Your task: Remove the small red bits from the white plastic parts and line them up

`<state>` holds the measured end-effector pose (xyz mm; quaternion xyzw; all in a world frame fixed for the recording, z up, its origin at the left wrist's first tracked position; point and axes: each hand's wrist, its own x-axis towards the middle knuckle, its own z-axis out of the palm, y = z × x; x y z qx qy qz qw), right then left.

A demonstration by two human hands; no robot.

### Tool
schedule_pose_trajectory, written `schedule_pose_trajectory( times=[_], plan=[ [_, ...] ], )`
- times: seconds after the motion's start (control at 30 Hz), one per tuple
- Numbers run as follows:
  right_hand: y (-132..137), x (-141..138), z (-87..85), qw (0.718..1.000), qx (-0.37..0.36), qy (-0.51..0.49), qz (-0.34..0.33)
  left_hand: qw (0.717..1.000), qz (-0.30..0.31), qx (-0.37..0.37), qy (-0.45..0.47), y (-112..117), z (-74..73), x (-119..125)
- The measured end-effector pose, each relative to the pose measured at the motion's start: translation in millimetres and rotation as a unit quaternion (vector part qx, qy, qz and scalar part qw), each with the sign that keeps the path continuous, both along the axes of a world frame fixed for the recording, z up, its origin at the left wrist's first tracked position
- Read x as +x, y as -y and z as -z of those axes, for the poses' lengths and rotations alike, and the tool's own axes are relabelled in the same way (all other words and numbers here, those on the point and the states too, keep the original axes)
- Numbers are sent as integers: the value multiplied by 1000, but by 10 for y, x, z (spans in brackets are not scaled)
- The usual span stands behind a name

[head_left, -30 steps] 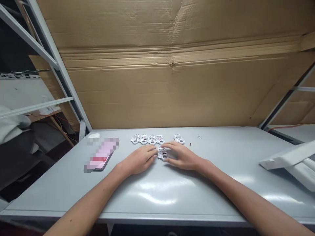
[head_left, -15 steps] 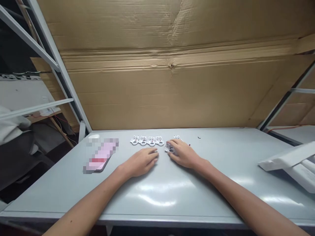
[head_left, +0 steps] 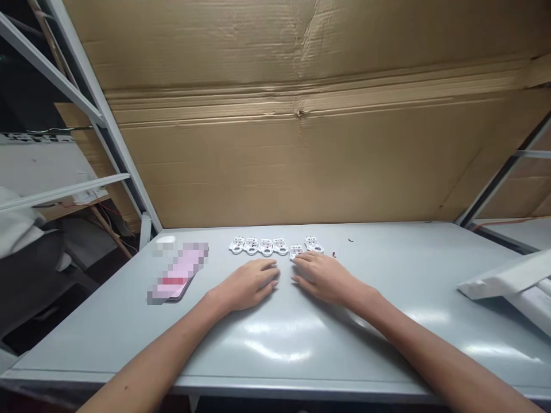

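Note:
Several small white plates (head_left: 266, 248), each with a round hole and tiny red or dark marks, lie in a row on the table. My left hand (head_left: 249, 284) rests palm down in front of that row, fingers apart and holding nothing. To the right of the row, one more white plate (head_left: 296, 250) is partly covered by the fingertips of my right hand (head_left: 325, 278). That hand is palm down with its fingers apart; whether it touches the plate is hard to tell. Just behind it lies another such plate (head_left: 313, 244).
On the left of the grey table (head_left: 267, 332) lie a pink phone-shaped item (head_left: 183, 272), blurred, and a small white object (head_left: 167, 240). White foam-like pieces (head_left: 503, 278) stand at the right. Tiny dark bits (head_left: 350, 240) lie farther back. A cardboard wall (head_left: 293, 172) closes the rear.
My right hand has slid slightly right and toward me off the white plates, uncovering the one behind it and showing the plate at its fingertips more separately. My left hand has hardly moved.

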<state>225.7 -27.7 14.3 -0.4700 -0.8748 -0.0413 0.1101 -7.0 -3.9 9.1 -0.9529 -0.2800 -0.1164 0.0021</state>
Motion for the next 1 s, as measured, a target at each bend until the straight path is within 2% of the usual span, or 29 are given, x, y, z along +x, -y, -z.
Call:
schedule_pose_trajectory(
  times=[0.13,0.57,0.87,1.0],
  plan=[
    [-19,16,23,1000,-7,5,-17,1000,3,-9,2,6,-10,7],
    [-211,116,158,998,-45,-42,-4,999,21,-23,23,13,-28,25],
    [-215,152,36,993,-77,-81,-28,999,14,-28,29,26,-39,27],
    [-273,223,39,994,-51,-91,-29,999,11,-31,28,23,-36,19]
  ],
)
